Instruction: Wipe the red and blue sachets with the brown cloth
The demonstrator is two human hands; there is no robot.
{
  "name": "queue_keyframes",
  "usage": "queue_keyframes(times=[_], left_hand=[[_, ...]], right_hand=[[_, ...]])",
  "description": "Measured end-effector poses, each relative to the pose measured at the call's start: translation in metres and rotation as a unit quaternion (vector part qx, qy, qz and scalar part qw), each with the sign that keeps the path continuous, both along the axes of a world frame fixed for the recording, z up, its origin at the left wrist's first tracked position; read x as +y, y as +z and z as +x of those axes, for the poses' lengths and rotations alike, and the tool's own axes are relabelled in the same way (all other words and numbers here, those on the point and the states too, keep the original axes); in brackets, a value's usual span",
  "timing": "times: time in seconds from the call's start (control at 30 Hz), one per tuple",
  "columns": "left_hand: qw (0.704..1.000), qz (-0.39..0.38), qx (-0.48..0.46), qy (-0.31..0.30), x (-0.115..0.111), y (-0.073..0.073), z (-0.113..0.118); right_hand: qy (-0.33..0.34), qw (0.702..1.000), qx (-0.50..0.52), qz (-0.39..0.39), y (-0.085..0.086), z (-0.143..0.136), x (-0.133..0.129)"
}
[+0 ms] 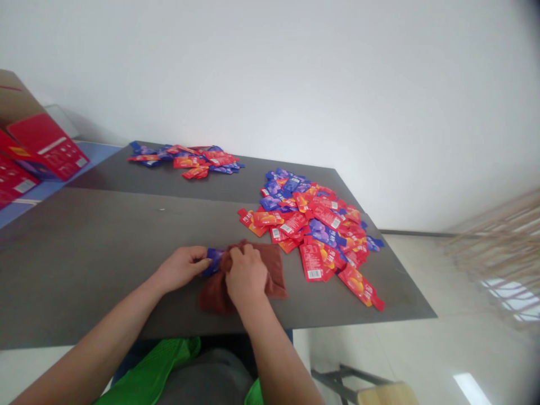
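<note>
Near the table's front edge, my left hand (184, 268) pinches the end of a blue-purple sachet (214, 261). My right hand (247, 274) grips a brown cloth (274, 269), bunched over the sachet's other end, so that part is hidden. The cloth lies partly flat on the dark table to the right of my fingers and hangs in a fold below them. Just beyond and to the right is a large pile of red and blue sachets (324, 219).
A smaller pile of red and blue sachets (189, 159) lies at the table's (97, 242) back. Red cartons (46, 146) stand on a blue surface at the far left. A white wall rises behind. A stool (386, 394) is below the front edge at right.
</note>
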State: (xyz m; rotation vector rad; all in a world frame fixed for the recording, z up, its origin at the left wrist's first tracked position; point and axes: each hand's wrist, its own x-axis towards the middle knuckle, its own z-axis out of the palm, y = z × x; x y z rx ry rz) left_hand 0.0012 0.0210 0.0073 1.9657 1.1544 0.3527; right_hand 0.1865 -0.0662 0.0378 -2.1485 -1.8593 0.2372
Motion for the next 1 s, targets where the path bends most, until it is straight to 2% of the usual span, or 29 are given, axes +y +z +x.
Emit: queue_keyframes(times=[0.07,0.1,0.17,0.27,0.4,0.5,0.6,0.7,0.77,0.83,0.9,1.0], left_hand=[[1.0,0.0,0.003,0.0,-0.002,0.003,0.001],[1.0,-0.002,-0.001,0.0,-0.002,0.003,0.001],[1.0,-0.005,-0.009,0.005,-0.001,0.004,0.0],[1.0,-0.025,-0.016,0.007,0.004,0.002,-0.002],[0.993,-0.119,-0.024,-0.01,0.015,0.005,-0.005],[0.979,-0.199,-0.011,-0.032,0.027,0.019,-0.008],[0.967,-0.247,-0.017,-0.06,0.046,0.046,0.0],[0.961,-0.257,-0.036,-0.094,0.074,0.083,0.031],[0.965,-0.229,-0.039,-0.123,0.097,0.107,0.066],[0.965,-0.2,-0.043,-0.162,0.12,0.125,0.108],[0.967,-0.166,-0.061,-0.181,0.142,0.133,0.151],[0.971,-0.102,-0.057,-0.207,0.169,0.124,0.206]], right_hand=[[-0.064,0.997,-0.025,-0.02,-0.003,0.019,-0.012],[-0.073,0.997,-0.029,-0.023,-0.003,0.027,-0.02],[-0.037,0.999,-0.01,-0.016,-0.002,0.036,-0.042],[0.055,0.997,0.061,0.01,-0.004,0.025,-0.072],[0.058,0.991,0.11,0.047,-0.018,0.002,-0.088],[0.051,0.99,0.114,0.063,-0.026,-0.002,-0.087],[0.049,0.989,0.115,0.084,-0.03,-0.002,-0.086],[0.045,0.986,0.123,0.105,-0.035,-0.003,-0.085],[0.045,0.983,0.132,0.116,-0.039,-0.005,-0.084],[0.041,0.982,0.139,0.123,-0.042,-0.006,-0.082],[0.035,0.98,0.146,0.129,-0.044,-0.007,-0.08],[0.015,0.979,0.149,0.137,-0.049,-0.01,-0.078]])
